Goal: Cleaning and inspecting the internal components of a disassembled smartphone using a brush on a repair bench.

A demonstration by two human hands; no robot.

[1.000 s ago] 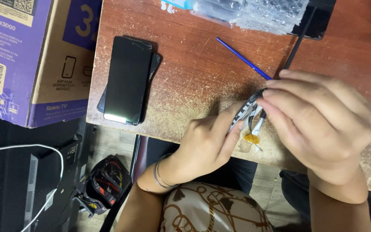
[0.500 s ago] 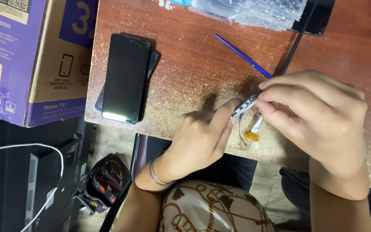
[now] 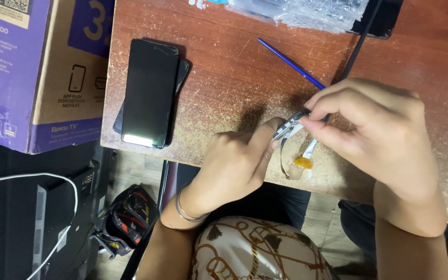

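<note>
Both hands meet over the near edge of the worn wooden desk (image 3: 224, 78), pinching one small dark component (image 3: 292, 123) between them — the left hand (image 3: 237, 166) grips its lower end with thumb and forefinger, the right hand (image 3: 374, 129) closes on its upper end with fingertips bunched. From the part a thin flex ribbon (image 3: 283, 158) curls down, and a pale strip ending in an orange tab (image 3: 304, 162) hangs just below the fingers, close to the desk surface. For work this fine, I judge it best to keep the wrists braced against the desk edge, hold the piece by its sides and avoid creasing the ribbon — a sharp fold would likely damage it. The component sits between the two hands, held slightly above the desk near its front edge. Behind the right hand lie a blue stick tool (image 3: 290, 63) and a black cable (image 3: 359, 46); well to the left rest two stacked phones (image 3: 149, 93), beside a purple cardboard box (image 3: 22, 78)
</note>
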